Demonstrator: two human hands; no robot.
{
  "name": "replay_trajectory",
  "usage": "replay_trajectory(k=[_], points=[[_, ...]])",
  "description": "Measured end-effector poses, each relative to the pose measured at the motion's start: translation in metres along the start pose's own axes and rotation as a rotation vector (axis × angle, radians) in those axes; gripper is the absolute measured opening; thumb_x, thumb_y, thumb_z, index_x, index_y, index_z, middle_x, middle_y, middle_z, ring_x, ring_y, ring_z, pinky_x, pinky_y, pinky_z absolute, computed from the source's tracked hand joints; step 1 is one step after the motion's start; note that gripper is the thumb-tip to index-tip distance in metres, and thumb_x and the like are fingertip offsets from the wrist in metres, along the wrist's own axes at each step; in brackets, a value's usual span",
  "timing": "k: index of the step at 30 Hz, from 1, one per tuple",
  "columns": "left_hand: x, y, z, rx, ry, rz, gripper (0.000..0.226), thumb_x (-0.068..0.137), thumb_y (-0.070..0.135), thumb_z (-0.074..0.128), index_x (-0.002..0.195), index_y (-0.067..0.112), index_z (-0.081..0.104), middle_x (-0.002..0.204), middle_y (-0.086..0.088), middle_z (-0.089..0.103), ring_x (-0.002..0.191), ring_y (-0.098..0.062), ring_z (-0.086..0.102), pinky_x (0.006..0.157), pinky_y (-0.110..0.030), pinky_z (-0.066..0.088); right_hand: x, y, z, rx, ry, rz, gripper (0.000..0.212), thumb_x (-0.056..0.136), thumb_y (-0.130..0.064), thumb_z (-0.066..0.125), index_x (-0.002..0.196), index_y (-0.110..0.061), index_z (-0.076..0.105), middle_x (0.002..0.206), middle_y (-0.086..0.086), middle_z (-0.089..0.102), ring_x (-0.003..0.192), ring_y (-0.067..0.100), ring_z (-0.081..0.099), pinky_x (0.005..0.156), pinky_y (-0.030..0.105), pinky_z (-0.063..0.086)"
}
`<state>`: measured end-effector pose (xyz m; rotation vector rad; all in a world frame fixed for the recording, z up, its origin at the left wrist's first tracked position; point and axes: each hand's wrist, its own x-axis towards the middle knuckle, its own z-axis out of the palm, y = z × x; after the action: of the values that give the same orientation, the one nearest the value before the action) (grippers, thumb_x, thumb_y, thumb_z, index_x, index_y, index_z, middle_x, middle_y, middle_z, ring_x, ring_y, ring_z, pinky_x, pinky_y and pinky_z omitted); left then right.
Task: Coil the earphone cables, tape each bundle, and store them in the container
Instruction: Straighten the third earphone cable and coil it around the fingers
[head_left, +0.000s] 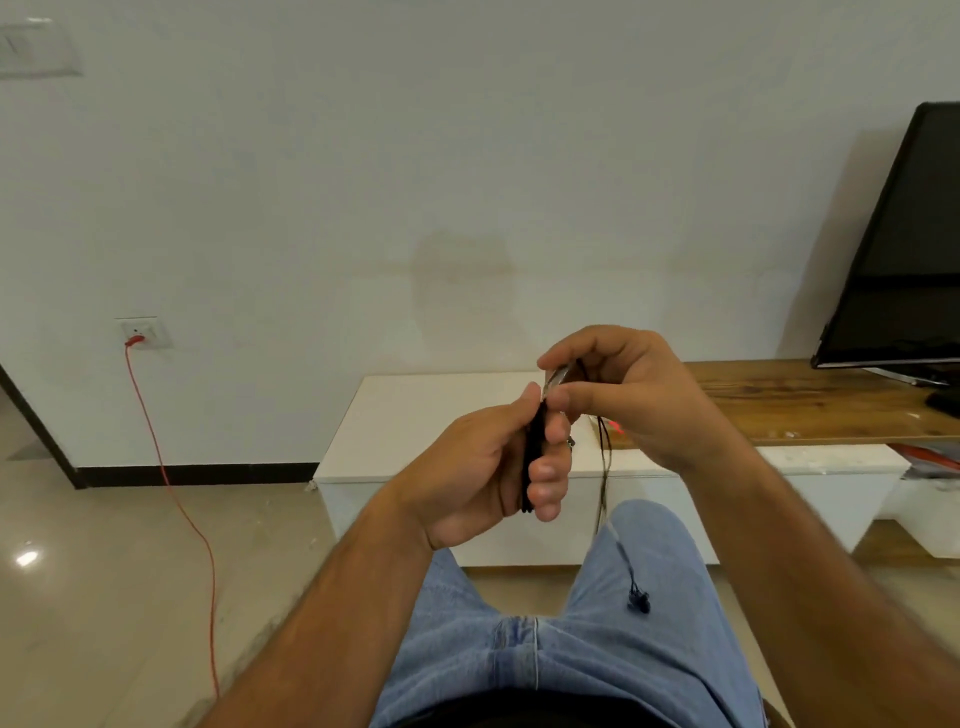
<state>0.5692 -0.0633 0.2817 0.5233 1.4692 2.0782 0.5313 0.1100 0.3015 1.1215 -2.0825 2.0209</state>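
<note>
Black, thin cable bundle (535, 457) sits gripped in the left hand (488, 467). Right hand (623, 395) pinches clear glossy tape (556, 376) at its top; loose earbuds (639, 600) dangle below.

Home living room, TV corner.
Flat-screen TV (898, 249) on a low wood-topped white TV cabinet (810, 400), glossy tiled floor (104, 571), plain white wall (415, 156) with socket (143, 332) and red cable (176, 499) plugged in.

At frame centre, the left hand (483, 467) holds the black coiled earphone cable bundle (535, 452), the right hand (634, 395) just above-right; behind them the low white cabinet worktop (415, 415), with the black flat television (904, 260) at right.
</note>
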Motion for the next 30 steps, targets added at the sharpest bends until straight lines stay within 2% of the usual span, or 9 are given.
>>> replay_trajectory(k=[6, 8, 11, 13, 17, 22, 25, 28, 30], points=[[0.003, 0.000, 0.002, -0.215, -0.157, -0.027, 0.037, 0.098, 0.044, 0.038, 0.075, 0.019, 0.052, 0.055, 0.007, 0.038, 0.047, -0.005, 0.038, 0.048, -0.019, 0.038, -0.003, 0.022, 0.007, 0.369, 0.038, 0.090, 0.028, 0.065, -0.030, 0.085, 0.091, -0.023, 0.077, 0.077, 0.000, 0.069, 0.069, 0.012, 0.065, 0.064, 0.023, 0.055], [0.004, 0.000, 0.001, -0.281, -0.198, -0.013, 0.033, 0.097, 0.042, 0.041, 0.075, 0.019, 0.052, 0.055, 0.008, 0.039, 0.046, -0.004, 0.039, 0.047, -0.018, 0.036, -0.004, 0.028, 0.012, 0.421, 0.084, 0.128, 0.022, 0.071, -0.029, 0.079, 0.091, -0.023, 0.077, 0.077, 0.000, 0.069, 0.069, 0.013, 0.063, 0.065, 0.023, 0.055], [0.006, 0.002, 0.000, -0.354, -0.217, 0.033, 0.033, 0.097, 0.040, 0.040, 0.078, 0.018, 0.055, 0.055, 0.007, 0.043, 0.047, -0.005, 0.042, 0.048, -0.019, 0.039, -0.009, 0.031, 0.024, 0.387, 0.139, 0.181, 0.011, 0.077, -0.023, 0.068, 0.078, -0.025, 0.078, 0.074, -0.002, 0.071, 0.067, 0.011, 0.065, 0.062, 0.024, 0.053], [0.008, 0.004, 0.000, -0.382, -0.153, 0.075, 0.035, 0.098, 0.039, 0.038, 0.079, 0.016, 0.056, 0.056, 0.006, 0.044, 0.047, -0.007, 0.044, 0.048, -0.020, 0.042, -0.013, 0.035, 0.033, 0.272, 0.158, 0.208, 0.017, 0.081, -0.026, 0.063, 0.074, -0.030, 0.078, 0.067, -0.005, 0.069, 0.059, 0.011, 0.061, 0.055, 0.026, 0.049], [0.007, 0.008, 0.000, -0.336, 0.063, 0.155, 0.037, 0.097, 0.041, 0.038, 0.087, 0.010, 0.056, 0.061, 0.000, 0.048, 0.052, -0.013, 0.050, 0.051, -0.024, 0.049, -0.022, 0.039, 0.045, 0.099, 0.147, 0.217, 0.044, 0.098, -0.010, 0.049, 0.070, -0.034, 0.074, 0.055, -0.008, 0.059, 0.048, 0.011, 0.051, 0.049, 0.028, 0.044], [0.010, 0.012, -0.003, -0.152, 0.222, 0.256, 0.052, 0.103, 0.043, 0.027, 0.106, 0.005, 0.061, 0.077, -0.008, 0.066, 0.071, -0.020, 0.066, 0.068, -0.029, 0.058, -0.031, 0.040, 0.047, -0.170, 0.033, 0.335, 0.022, 0.100, -0.010, 0.052, 0.080, -0.006, 0.063, 0.066, 0.002, 0.068, 0.055, 0.020, 0.059, 0.060, 0.033, 0.051], [0.014, 0.013, -0.007, -0.034, 0.262, 0.278, 0.055, 0.103, 0.045, 0.022, 0.114, 0.006, 0.060, 0.087, -0.009, 0.070, 0.086, -0.023, 0.069, 0.078, -0.033, 0.057, -0.034, 0.036, 0.045, -0.200, -0.021, 0.399, 0.013, 0.097, -0.009, 0.057, 0.091, -0.016, 0.066, 0.068, 0.003, 0.068, 0.058, 0.021, 0.063, 0.061, 0.030, 0.054], [0.018, 0.011, -0.012, 0.027, 0.335, 0.327, 0.052, 0.104, 0.042, 0.022, 0.118, 0.006, 0.056, 0.094, -0.012, 0.071, 0.096, -0.028, 0.068, 0.092, -0.041, 0.052, -0.035, 0.031, 0.040, -0.226, -0.099, 0.484, 0.016, 0.098, -0.013, 0.057, 0.109, -0.017, 0.067, 0.066, 0.001, 0.066, 0.055, 0.017, 0.061, 0.056, 0.024, 0.051], [0.020, 0.009, -0.014, 0.081, 0.387, 0.340, 0.048, 0.105, 0.039, 0.022, 0.118, 0.007, 0.056, 0.095, -0.012, 0.071, 0.098, -0.028, 0.068, 0.096, -0.043, 0.050, -0.036, 0.027, 0.040, -0.295, -0.165, 0.483, 0.017, 0.100, -0.017, 0.054, 0.110, -0.019, 0.068, 0.062, -0.003, 0.061, 0.052, 0.013, 0.056, 0.053, 0.025, 0.050]])
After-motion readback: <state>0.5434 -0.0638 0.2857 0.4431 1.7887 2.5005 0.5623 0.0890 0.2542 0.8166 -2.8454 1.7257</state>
